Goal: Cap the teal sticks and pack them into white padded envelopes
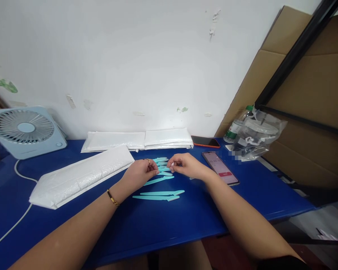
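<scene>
Several thin teal eyebrow razors lie on the blue table. Two razors rest side by side near me, and another razor lies just beyond them. Farther back, more razors form a loose row, partly covered by my hands. My left hand, with a ring and a bracelet, pinches the handle side of a teal razor. From the other side, my right hand has its thumb and fingers closed at that razor's blade end. My fingers hide exactly where the right hand grips.
White padded mailers lie at left, with stacked mailers along the wall. A blue fan stands far left, its cable on the table. At right are a phone with a timer, a dark phone, a bottle and a bagged cup.
</scene>
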Action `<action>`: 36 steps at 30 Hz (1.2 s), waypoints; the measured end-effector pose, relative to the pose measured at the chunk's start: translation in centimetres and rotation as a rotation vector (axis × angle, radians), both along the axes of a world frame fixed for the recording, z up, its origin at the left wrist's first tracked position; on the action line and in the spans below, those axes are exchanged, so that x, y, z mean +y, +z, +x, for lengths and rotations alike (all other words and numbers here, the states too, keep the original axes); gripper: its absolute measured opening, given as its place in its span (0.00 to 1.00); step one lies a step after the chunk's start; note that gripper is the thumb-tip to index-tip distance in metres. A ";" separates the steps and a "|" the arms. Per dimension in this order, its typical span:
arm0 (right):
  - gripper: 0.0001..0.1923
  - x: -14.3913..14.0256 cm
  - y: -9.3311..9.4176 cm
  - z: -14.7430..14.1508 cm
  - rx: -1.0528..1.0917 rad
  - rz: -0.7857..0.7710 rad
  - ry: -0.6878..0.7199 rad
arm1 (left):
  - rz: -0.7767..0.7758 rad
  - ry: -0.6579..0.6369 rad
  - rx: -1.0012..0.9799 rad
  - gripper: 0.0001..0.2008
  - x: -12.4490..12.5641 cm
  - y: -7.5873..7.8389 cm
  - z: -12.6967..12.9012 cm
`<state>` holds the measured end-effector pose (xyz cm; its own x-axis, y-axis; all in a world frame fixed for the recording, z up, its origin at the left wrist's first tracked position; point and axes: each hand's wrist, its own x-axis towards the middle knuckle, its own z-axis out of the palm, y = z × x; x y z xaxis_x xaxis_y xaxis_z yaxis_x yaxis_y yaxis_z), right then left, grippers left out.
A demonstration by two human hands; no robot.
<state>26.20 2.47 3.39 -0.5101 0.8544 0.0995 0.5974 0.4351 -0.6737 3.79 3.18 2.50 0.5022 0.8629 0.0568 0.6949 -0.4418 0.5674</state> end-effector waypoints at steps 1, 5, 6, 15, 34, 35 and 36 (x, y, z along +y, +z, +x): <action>0.10 0.0 0.2 0.2 -0.037 0.028 -0.009 | 0.032 0.006 0.016 0.12 -0.1 0.0 0.0; 0.12 -0.3 1.6 2.8 -0.261 0.080 -0.025 | 0.152 0.005 0.075 0.14 -0.6 0.4 -0.2; 0.12 -0.4 1.9 3.7 -0.336 0.028 -0.026 | 0.143 -0.027 0.101 0.14 -0.7 0.4 -0.3; 0.09 -0.2 0.9 4.3 -0.535 -0.147 -0.044 | -0.004 -0.090 0.198 0.09 -1.0 -0.5 -0.2; 0.05 -0.5 0.5 1.1 -0.376 0.077 0.096 | 0.041 -0.042 0.226 0.07 -0.7 0.0 -0.2; 0.05 -0.5 0.5 1.0 -0.365 0.083 0.105 | 0.046 -0.045 0.224 0.07 -0.7 -0.1 -0.2; 0.05 -0.5 0.6 0.9 -0.356 0.090 0.114 | 0.050 -0.050 0.221 0.07 -0.7 -0.1 -0.2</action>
